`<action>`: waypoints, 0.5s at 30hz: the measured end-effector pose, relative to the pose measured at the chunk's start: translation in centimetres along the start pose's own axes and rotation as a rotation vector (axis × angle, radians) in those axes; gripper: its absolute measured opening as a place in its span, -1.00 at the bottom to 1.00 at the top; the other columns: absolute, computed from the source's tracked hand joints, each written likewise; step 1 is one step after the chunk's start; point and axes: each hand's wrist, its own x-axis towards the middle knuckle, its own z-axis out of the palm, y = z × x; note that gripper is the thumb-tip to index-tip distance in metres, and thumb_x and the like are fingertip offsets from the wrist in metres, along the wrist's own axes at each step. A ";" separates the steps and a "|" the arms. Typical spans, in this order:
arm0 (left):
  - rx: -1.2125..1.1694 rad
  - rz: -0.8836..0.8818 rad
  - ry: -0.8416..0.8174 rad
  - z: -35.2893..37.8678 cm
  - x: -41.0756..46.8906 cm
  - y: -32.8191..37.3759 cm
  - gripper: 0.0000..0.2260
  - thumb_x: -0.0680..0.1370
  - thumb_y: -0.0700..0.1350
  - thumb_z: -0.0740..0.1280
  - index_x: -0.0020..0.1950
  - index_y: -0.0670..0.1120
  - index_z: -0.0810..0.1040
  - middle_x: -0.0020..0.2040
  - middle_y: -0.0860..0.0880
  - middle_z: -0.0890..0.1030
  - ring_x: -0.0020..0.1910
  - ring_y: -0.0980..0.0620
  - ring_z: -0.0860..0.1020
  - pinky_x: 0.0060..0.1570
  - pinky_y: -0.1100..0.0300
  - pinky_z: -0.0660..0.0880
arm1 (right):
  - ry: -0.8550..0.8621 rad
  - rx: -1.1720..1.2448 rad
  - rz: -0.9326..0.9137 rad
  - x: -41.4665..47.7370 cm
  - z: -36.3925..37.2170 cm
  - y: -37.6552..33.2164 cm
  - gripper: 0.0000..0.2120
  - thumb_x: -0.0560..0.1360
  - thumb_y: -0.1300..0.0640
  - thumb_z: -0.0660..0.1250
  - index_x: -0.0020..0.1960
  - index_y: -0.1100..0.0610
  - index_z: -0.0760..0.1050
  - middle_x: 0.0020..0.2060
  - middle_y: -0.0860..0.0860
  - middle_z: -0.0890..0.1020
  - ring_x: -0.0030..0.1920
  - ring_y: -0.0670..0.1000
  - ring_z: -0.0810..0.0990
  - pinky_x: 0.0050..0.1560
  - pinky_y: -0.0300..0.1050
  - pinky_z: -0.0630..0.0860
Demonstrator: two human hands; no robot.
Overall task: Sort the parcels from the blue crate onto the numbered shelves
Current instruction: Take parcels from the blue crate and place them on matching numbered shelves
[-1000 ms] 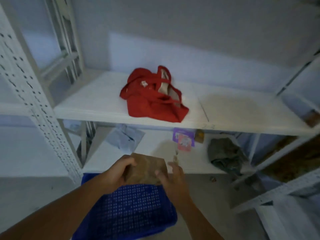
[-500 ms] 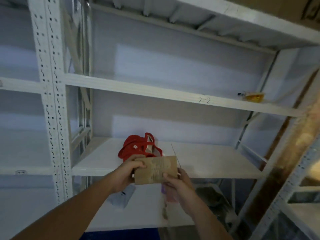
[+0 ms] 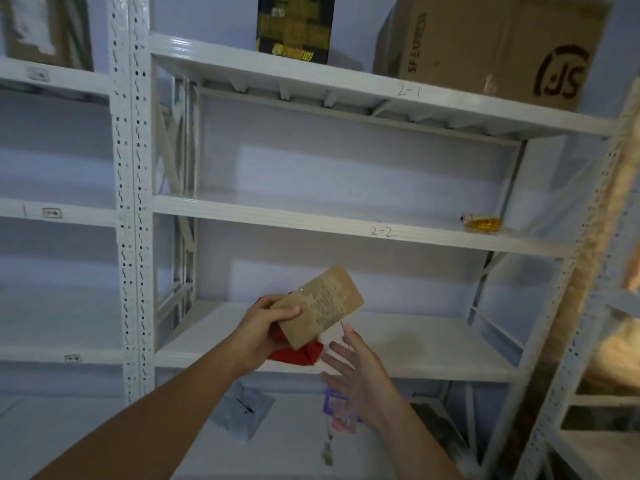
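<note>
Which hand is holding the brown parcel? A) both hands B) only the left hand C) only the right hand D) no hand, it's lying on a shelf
B: the left hand grips the brown parcel by its lower end, while the right hand is spread open below it, holding nothing.

The left hand is reaching forward, thumb and fingers gripping the brown parcel by one end. The right hand is hovering just below, fingers spread, seemingly apart from it.
</note>
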 end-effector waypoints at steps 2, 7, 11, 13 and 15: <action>-0.038 0.019 0.040 0.5 -0.5 -0.6 -0.64 0.47 -0.26 0.48 0.21 -0.22 0.48 0.22 -0.29 0.61 0.13 -0.25 0.64 -0.06 -0.14 0.63 | -0.020 -0.023 0.030 -1.3 0.6 0.2 -0.62 0.45 -0.35 0.38 0.15 -0.17 0.49 0.20 -0.06 0.63 0.28 0.07 0.60 0.29 0.17 0.55; 0.382 0.285 0.158 1.1 -1.0 -2.5 -0.54 0.31 -0.17 0.63 0.10 0.05 0.52 0.12 -0.09 0.62 0.11 -0.13 0.62 0.07 -0.15 0.62 | 0.148 -0.023 -0.028 -2.2 1.0 -2.3 -0.20 0.22 -0.50 0.37 0.32 -0.11 0.35 0.26 0.04 0.53 0.24 0.11 0.58 0.23 0.28 0.58; 0.784 0.540 0.008 1.3 -1.2 -2.8 -0.47 0.33 -0.13 0.62 0.15 0.13 0.42 0.07 0.07 0.57 0.03 0.14 0.57 -0.06 0.19 0.56 | 0.184 0.011 -0.007 -2.4 1.2 -5.6 -0.37 0.41 -0.47 0.33 0.30 -0.11 0.33 0.24 0.11 0.53 0.17 0.16 0.60 0.19 0.24 0.61; 0.881 0.652 -0.075 1.4 -1.0 -2.2 -0.46 0.35 -0.12 0.60 0.20 0.12 0.42 0.10 0.09 0.56 0.03 0.16 0.57 -0.05 0.17 0.58 | 0.184 0.011 0.021 -2.7 0.9 -6.5 -0.39 0.39 -0.44 0.38 0.24 -0.06 0.40 0.24 0.15 0.55 0.13 0.19 0.64 0.11 0.20 0.65; 1.022 0.805 -0.182 1.3 -0.7 -1.8 -0.46 0.38 -0.10 0.57 0.27 0.09 0.42 0.19 0.09 0.51 0.13 0.13 0.56 0.04 0.08 0.58 | 0.196 0.003 0.049 -3.1 0.5 -6.7 -0.46 0.40 -0.37 0.46 0.17 -0.03 0.46 0.22 0.16 0.56 0.12 0.22 0.67 0.05 0.16 0.68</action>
